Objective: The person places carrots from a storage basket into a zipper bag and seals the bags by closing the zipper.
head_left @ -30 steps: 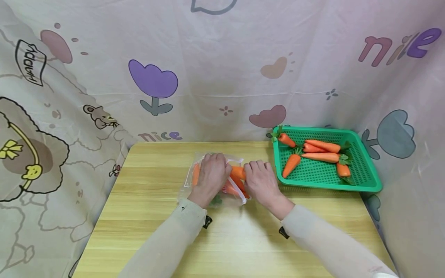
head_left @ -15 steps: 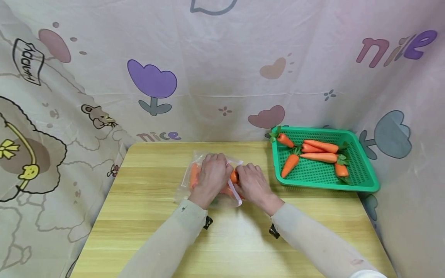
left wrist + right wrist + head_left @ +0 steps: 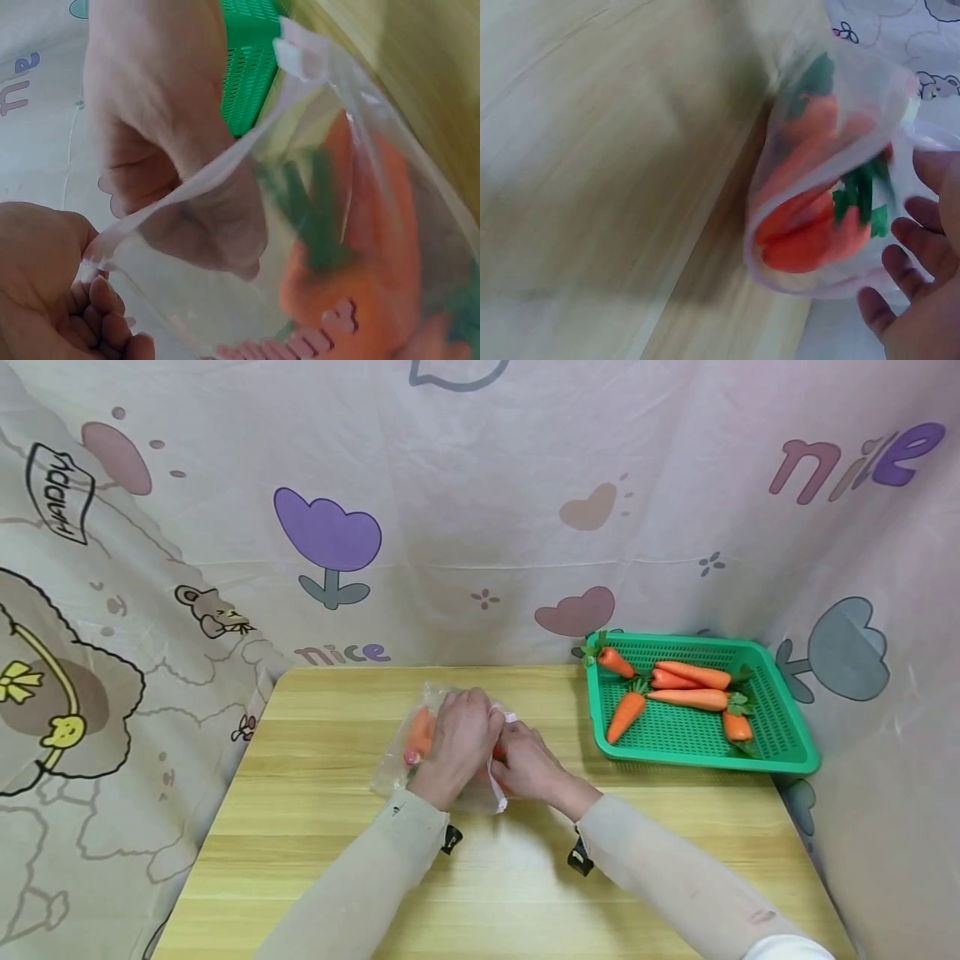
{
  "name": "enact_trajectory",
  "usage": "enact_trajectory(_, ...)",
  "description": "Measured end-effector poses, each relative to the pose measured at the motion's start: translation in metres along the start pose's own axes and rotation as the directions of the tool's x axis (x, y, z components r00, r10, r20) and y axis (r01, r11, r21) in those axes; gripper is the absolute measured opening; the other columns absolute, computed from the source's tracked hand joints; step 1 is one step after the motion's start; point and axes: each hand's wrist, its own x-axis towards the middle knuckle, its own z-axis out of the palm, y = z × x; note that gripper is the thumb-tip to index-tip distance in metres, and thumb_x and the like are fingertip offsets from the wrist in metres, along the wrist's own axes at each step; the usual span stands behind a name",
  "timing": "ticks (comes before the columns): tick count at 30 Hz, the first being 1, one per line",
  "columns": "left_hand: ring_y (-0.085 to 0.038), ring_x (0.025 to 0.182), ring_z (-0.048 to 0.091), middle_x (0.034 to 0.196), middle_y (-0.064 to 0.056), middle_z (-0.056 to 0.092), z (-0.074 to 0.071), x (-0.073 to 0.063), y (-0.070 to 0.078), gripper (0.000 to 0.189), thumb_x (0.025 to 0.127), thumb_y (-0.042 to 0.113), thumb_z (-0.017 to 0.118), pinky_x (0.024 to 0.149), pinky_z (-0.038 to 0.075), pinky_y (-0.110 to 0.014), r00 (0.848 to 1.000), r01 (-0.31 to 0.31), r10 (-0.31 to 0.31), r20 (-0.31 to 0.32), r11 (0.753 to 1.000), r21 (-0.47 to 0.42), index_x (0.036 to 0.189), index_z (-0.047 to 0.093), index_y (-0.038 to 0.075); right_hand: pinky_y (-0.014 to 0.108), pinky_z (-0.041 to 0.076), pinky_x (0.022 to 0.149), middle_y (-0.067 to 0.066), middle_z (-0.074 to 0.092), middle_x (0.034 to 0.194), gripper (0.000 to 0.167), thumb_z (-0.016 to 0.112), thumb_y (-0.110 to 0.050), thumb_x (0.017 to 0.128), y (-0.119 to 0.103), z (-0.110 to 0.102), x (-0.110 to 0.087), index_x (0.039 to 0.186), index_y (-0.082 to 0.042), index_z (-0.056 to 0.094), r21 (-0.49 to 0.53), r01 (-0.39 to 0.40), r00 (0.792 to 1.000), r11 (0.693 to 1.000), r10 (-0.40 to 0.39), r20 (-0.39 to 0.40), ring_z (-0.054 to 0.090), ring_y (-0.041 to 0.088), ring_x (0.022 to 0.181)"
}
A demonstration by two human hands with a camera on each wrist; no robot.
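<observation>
A clear zip bag (image 3: 390,764) lies on the table with several orange carrots (image 3: 386,225) inside, their green tops showing through the plastic. My left hand (image 3: 467,731) pinches the bag's rim, as the left wrist view shows. At the bag's mouth is my right hand (image 3: 531,764), its fingers loosely spread and no carrot between them in the right wrist view. Part of that hand (image 3: 169,135) reaches past the rim into the bag. In the right wrist view the bag's opening (image 3: 810,289) gapes around the carrots (image 3: 802,251).
At the right rear a green plastic basket (image 3: 795,735) holds several more carrots (image 3: 690,699). The wooden table (image 3: 315,860) extends around the bag. A printed cloth (image 3: 465,527) hangs behind and along both sides.
My right hand has moved left into the bag's mouth, and the orange carrot it was holding has gone inside. The bag's open edge has shifted left; my left hand keeps its place.
</observation>
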Motion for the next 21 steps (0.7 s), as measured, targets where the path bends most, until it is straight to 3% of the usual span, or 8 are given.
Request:
enact_trajectory(3, -0.032, 0.087, 0.057, 0.081, -0.007, 0.06, -0.002, 0.001, 0.0, 0.017, 0.099, 0.019, 0.06, 0.078, 0.048, -0.04, 0.999, 0.041, -0.041, -0.006, 0.999, -0.005, 0.086, 0.059, 0.008, 0.054, 0.048, 0.106, 0.012, 0.073, 0.126, 0.032, 0.07, -0.019, 0.099, 0.001, -0.001, -0.002, 0.127, -0.004, 0.067, 0.017, 0.017, 1.0, 1.0, -0.017, 0.007, 0.06, 0.034, 0.124)
enact_trajectory(6, -0.03, 0.086, 0.056, 0.081, -0.007, 0.059, -0.004, 0.002, -0.002, 0.017, 0.099, 0.019, 0.059, 0.075, 0.047, -0.039, 0.997, 0.074, -0.074, -0.003, 0.997, -0.002, 0.086, 0.058, 0.008, 0.046, 0.055, 0.09, 0.008, 0.073, 0.109, 0.014, 0.069, -0.017, 0.099, 0.007, -0.001, -0.008, 0.109, -0.007, 0.071, -0.016, 0.011, 0.998, 1.0, -0.012, -0.069, 0.065, 0.029, 0.103)
enact_trajectory(11, -0.027, 0.083, 0.052, 0.08, -0.005, 0.057, -0.009, 0.004, -0.003, 0.017, 0.1, 0.019, 0.056, 0.074, 0.044, -0.036, 0.995, 0.098, -0.098, 0.009, 0.995, 0.001, 0.087, 0.058, 0.009, 0.045, 0.054, 0.075, 0.006, 0.063, 0.096, 0.015, 0.07, -0.022, 0.098, 0.022, 0.001, -0.021, 0.102, -0.008, 0.068, -0.098, -0.164, 0.979, 0.982, 0.15, -0.141, 0.061, 0.025, 0.087)
enact_trajectory(15, -0.027, 0.083, 0.051, 0.08, -0.005, 0.057, -0.012, 0.004, -0.005, 0.016, 0.1, 0.018, 0.056, 0.075, 0.044, -0.036, 0.995, 0.101, -0.101, 0.009, 0.995, -0.001, 0.088, 0.059, 0.008, 0.047, 0.053, 0.081, 0.009, 0.064, 0.1, 0.026, 0.074, -0.029, 0.095, 0.03, 0.007, -0.024, 0.106, -0.005, 0.068, -0.149, -0.233, 0.969, 0.961, 0.217, -0.115, 0.061, 0.029, 0.096)
enact_trajectory(18, -0.027, 0.082, 0.051, 0.079, -0.005, 0.056, -0.012, 0.004, -0.005, 0.017, 0.1, 0.018, 0.055, 0.075, 0.044, -0.036, 0.995, 0.095, -0.095, 0.009, 0.995, -0.005, 0.087, 0.058, 0.009, 0.047, 0.051, 0.081, 0.007, 0.066, 0.095, 0.018, 0.07, -0.026, 0.097, 0.031, 0.01, -0.023, 0.096, -0.009, 0.069, -0.179, -0.219, 0.975, 0.959, 0.208, -0.075, 0.061, 0.028, 0.093)
enact_trajectory(21, -0.027, 0.082, 0.052, 0.077, -0.004, 0.056, -0.011, 0.002, -0.005, 0.017, 0.1, 0.019, 0.058, 0.075, 0.044, -0.037, 0.998, 0.068, -0.068, 0.015, 0.998, 0.017, 0.085, 0.058, 0.01, 0.045, 0.048, 0.079, 0.003, 0.064, 0.085, 0.015, 0.066, -0.02, 0.098, 0.027, 0.009, -0.02, 0.085, -0.013, 0.065, -0.134, -0.22, 0.973, 0.966, 0.208, -0.095, 0.06, 0.025, 0.085)
